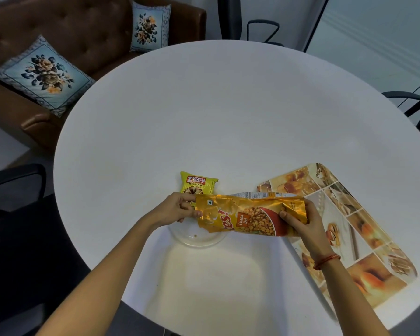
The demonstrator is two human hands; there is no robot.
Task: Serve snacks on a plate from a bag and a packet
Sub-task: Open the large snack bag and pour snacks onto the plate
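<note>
A golden chana dal bag (pixel 249 215) lies sideways in the air over a clear plate (pixel 199 240) near the table's front. My left hand (pixel 177 208) pinches the bag's crumpled left end. My right hand (pixel 301 220) grips its right end. One small crumb lies on the plate, most of which is hidden by the bag. A small yellow donut cake packet (pixel 197 184) lies flat on the table just behind my left hand, partly covered by it.
A rectangular tray (pixel 364 229) printed with food pictures lies to the right, under my right wrist. The round white table (pixel 228 112) stretches far back. A brown sofa (pixel 66 27) with cushions stands at back left; black office chairs (pixel 15 180) surround the table.
</note>
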